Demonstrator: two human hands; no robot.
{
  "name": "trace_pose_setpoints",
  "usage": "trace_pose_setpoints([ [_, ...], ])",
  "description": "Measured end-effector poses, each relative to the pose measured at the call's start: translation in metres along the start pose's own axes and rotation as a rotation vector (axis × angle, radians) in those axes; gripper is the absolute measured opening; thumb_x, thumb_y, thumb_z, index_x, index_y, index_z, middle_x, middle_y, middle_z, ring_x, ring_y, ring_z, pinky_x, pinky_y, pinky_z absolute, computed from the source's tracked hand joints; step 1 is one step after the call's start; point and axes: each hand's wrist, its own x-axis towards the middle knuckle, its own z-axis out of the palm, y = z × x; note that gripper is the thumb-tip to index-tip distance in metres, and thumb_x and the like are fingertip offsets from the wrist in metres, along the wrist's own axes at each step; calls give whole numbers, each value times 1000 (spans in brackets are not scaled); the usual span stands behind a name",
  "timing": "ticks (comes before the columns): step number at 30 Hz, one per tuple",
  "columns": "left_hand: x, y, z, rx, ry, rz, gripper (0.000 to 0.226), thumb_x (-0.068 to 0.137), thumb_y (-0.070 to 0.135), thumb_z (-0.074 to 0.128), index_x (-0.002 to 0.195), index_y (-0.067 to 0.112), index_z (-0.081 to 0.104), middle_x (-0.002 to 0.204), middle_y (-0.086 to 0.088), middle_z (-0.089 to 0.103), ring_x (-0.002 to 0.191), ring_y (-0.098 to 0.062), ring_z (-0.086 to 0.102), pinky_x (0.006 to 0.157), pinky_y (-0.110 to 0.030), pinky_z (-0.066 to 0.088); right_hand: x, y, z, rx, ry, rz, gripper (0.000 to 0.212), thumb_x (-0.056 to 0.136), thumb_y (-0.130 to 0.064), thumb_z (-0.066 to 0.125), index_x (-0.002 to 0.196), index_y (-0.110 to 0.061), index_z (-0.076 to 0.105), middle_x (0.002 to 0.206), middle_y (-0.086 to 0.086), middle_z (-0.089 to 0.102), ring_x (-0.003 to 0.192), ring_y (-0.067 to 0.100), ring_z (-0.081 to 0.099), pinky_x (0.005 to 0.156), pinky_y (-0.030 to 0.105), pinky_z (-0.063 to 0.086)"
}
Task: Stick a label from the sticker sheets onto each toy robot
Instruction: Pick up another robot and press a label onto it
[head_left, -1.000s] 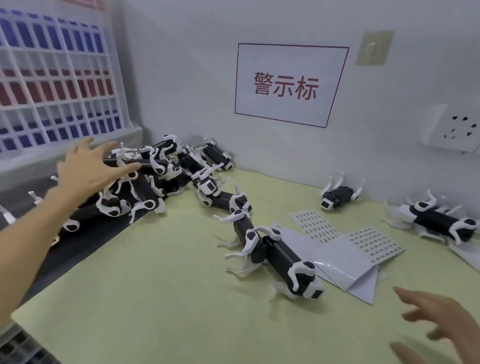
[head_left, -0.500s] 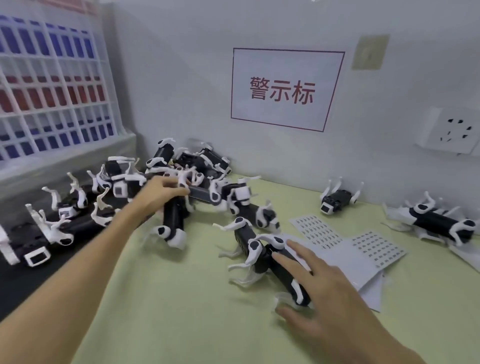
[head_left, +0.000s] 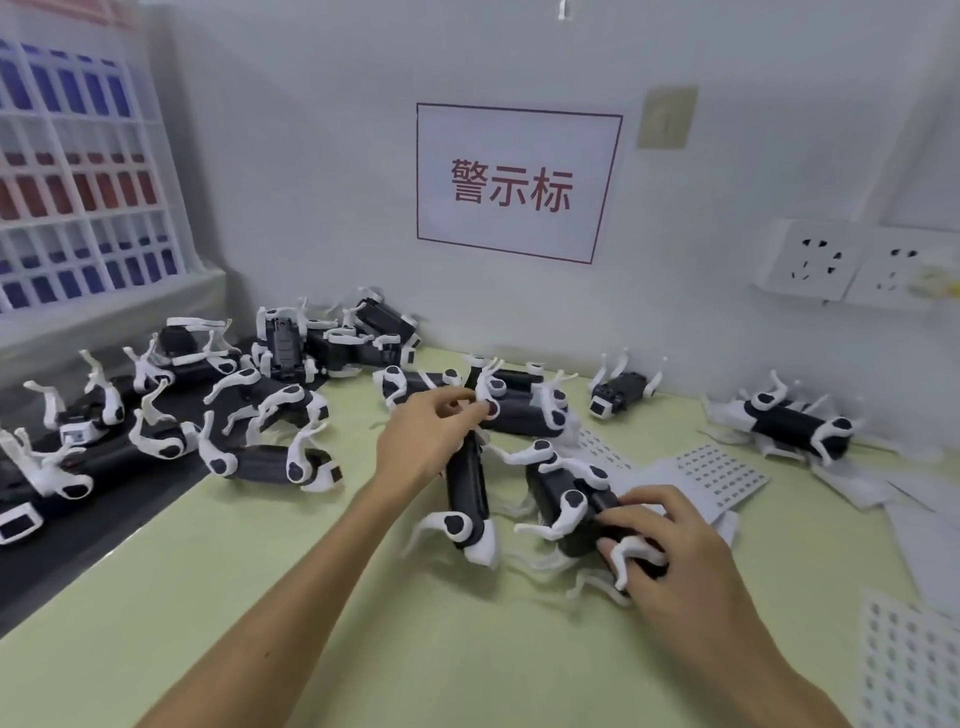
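Since the earlier frame the right hand (head_left: 675, 551) has closed on the nearer black-bodied, white-legged plastic toy robot (head_left: 579, 538). The left hand (head_left: 426, 441) grips a second such robot (head_left: 467, 493), dragged clear of the heap of robots (head_left: 291, 358). White sticker sheets (head_left: 722, 475) lie just beyond on the pale green worktop (head_left: 291, 613). No label is seen applied; this appears to be staging only.

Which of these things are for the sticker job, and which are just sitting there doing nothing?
For the job:
- the toy robot that the left hand grips
- the second robot that the right hand holds
- the pile of robots
- the sticker sheets

Just sitting there:
- the wall sign
- the sockets
- the white rack
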Motion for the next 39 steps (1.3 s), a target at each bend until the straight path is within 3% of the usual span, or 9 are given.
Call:
trace_pose_setpoints([
  [8, -35, 6, -8, 132, 329, 311, 16, 100, 27, 62, 112, 22, 71, 108, 10, 68, 97, -11, 64, 90, -43, 53, -6, 0, -21, -25, 298, -64, 53, 60, 13, 85, 91, -28, 76, 100, -13, 60, 95, -7, 59, 77, 0, 38],
  [11, -77, 26, 8, 91, 172, 495, 11, 97, 27, 61, 98, 23, 72, 94, 18, 64, 80, -2, 62, 71, -23, 48, -15, 5, -34, -102, 428, -129, 39, 64, 11, 87, 89, -18, 76, 97, -5, 58, 95, -10, 56, 79, -2, 36],
  [14, -116, 50, 39, 3, 20, 562, 13, 93, 29, 61, 91, 22, 73, 86, 13, 68, 78, -9, 65, 68, -22, 47, -21, 5, -54, -146, 572, -239, 14, 79, -13, 75, 93, -12, 76, 100, -2, 55, 91, -3, 53, 81, -1, 36],
  [18, -150, 82, 84, -518, -438, 129, 31, 92, 48, 64, 96, 19, 76, 91, -2, 76, 67, -14, 70, 60, -27, 53, -28, 10, -80, -228, 717, -293, 24, 77, -7, 76, 100, -3, 74, 104, 1, 57, 100, -1, 52, 87, 2, 36],
  [22, -157, 98, 116, -710, -766, -112, 49, 100, 56, 58, 116, 12, 73, 102, -3, 72, 90, -16, 69, 80, -30, 56, -40, 16, -87, -193, 569, -413, 38, 78, -11, 70, 116, -8, 65, 111, 2, 55, 118, -10, 47, 91, 2, 39],
  [25, -158, 98, 129, -751, -689, -105, 52, 100, 49, 62, 122, 1, 67, 98, -4, 72, 95, -21, 67, 82, -33, 53, -49, 24, -82, -159, 330, -434, 60, 76, 0, 73, 130, -15, 54, 124, -3, 48, 125, -3, 47, 97, 11, 44],
  [29, -153, 91, 134, -925, -626, -89, 48, 98, 40, 60, 130, 4, 64, 112, -9, 73, 102, -25, 66, 88, -37, 53, -54, 32, -92, -145, 205, -323, 59, 84, -19, 66, 140, -24, 48, 139, -5, 47, 129, 16, 51, 107, 28, 42],
  [32, -151, 87, 135, -992, -562, -53, 36, 91, 36, 64, 116, 11, 70, 108, -10, 75, 93, -21, 70, 81, -30, 57, -56, 40, -104, 84, 184, -137, 59, 78, -12, 67, 130, -36, 54, 132, -14, 54, 123, 14, 56, 97, 28, 45],
  [39, -157, 82, 138, -985, -502, 51, 18, 84, 33, 78, 99, 23, 81, 104, -15, 77, 93, -29, 76, 81, -37, 61, -57, 26, -102, 136, 170, -54, 51, 79, -55, 79, 123, -37, 58, 118, -14, 60, 104, 13, 63, 78, 19, 49],
])
